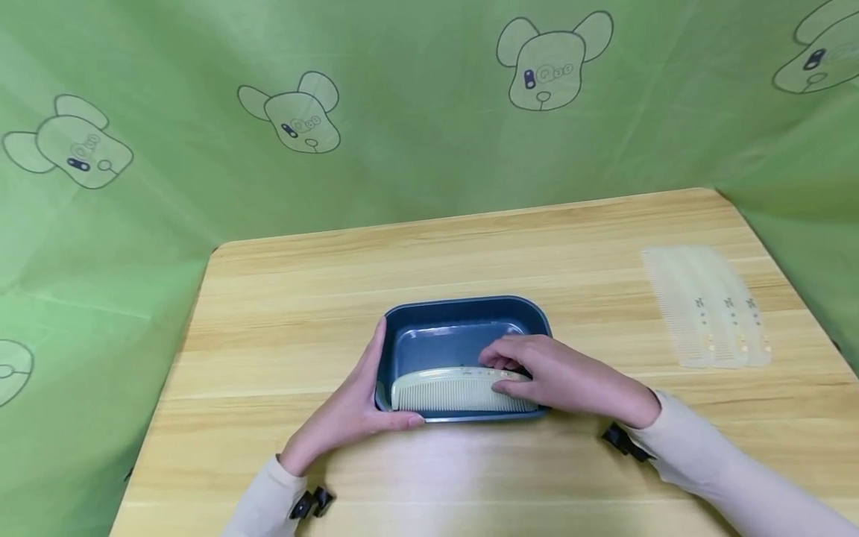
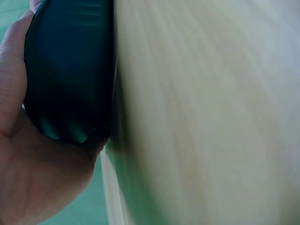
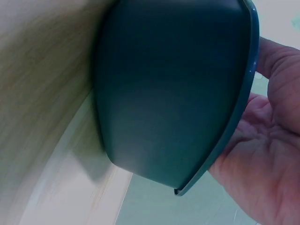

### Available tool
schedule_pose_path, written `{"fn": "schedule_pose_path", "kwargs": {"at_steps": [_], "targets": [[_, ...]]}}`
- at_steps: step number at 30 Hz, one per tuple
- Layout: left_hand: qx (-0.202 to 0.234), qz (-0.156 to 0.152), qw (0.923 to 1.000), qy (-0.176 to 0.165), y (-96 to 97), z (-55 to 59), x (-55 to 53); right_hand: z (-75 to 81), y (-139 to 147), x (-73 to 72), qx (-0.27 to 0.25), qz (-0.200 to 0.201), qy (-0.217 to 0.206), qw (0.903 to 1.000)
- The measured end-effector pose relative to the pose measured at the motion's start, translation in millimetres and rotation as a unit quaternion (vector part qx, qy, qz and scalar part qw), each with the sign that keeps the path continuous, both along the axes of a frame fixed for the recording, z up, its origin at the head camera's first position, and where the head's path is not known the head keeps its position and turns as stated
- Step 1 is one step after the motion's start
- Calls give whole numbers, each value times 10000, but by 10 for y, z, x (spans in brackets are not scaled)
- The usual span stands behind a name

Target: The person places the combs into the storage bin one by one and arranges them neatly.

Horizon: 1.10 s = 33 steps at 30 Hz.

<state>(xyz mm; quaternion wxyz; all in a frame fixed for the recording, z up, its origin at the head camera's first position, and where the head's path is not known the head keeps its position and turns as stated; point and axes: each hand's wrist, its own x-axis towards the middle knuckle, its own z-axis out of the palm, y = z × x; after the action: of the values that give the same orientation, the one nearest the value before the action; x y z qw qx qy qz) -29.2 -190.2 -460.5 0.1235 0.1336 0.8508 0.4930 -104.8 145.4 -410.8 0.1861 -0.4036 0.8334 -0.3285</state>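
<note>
A dark blue rectangular plastic box [image 1: 429, 350] stands in the middle of the table. A pale, translucent comb [image 1: 443, 393] lies lengthwise along the box's near side, its back curving upward and its teeth toward me. My right hand [image 1: 577, 377] reaches over the box's right end and pinches the comb near its right end, thumb on the near face and fingers behind. With the thumb along the front and the fingers on the left end, my left hand [image 1: 349, 406] holds the box. The left wrist view shows the palm [image 2: 47, 173] against the box's end wall.
Several similar pale combs [image 1: 708, 309] overlap in a fanned row at the table's right side, teeth to the left. The wooden table [image 1: 288, 313] is bordered by a green cloth backdrop [image 1: 416, 149] with printed mouse-like heads.
</note>
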Motion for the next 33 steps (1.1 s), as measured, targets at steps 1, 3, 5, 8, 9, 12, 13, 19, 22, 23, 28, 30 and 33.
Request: {"fn": "schedule_pose_path", "kwargs": {"at_steps": [1, 3, 5, 8, 9, 12, 13, 19, 22, 23, 28, 30, 33], "targets": [[21, 1, 10000, -2, 4, 0, 2, -3, 7, -3, -19, -16, -41, 10000], [49, -9, 10000, 7, 11, -4, 12, -11, 32, -2, -86, -43, -138, 9999], [82, -31, 10000, 3, 23, -8, 24, -27, 68, 5, -215, -87, -262, 9994], [96, -34, 9999, -5, 40, -14, 33, -46, 129, 23, -555, -155, -429, 9974], [99, -25, 9999, -15, 46, -13, 31, -50, 147, 27, -698, -184, -464, 9963], [65, 3, 10000, -36, 52, -12, 25, -64, 194, 33, -1067, -356, -552, 9921], [41, -6, 10000, -24, 50, -11, 22, -64, 204, 36, -1167, -426, -567, 9906], [-186, -45, 9998, 90, 8, -5, 11, -80, 258, 35, -1681, -963, -762, 9781], [-181, -99, 9997, 143, -6, -11, -3, -71, 314, 34, -1964, -1276, -908, 9679], [-173, -123, 9997, 145, -4, -14, -8, -64, 341, 34, -2027, -1394, -935, 9647], [-154, -140, 9997, 96, 1, -10, -11, -22, 468, 27, -1867, -1841, -498, 9637], [-171, -102, 9997, 102, -4, -2, -6, -12, 502, 20, -1764, -1955, -245, 9644], [-191, -60, 9997, 121, -11, 8, 6, -27, 547, 8, -1800, -1962, 63, 9639]]}}
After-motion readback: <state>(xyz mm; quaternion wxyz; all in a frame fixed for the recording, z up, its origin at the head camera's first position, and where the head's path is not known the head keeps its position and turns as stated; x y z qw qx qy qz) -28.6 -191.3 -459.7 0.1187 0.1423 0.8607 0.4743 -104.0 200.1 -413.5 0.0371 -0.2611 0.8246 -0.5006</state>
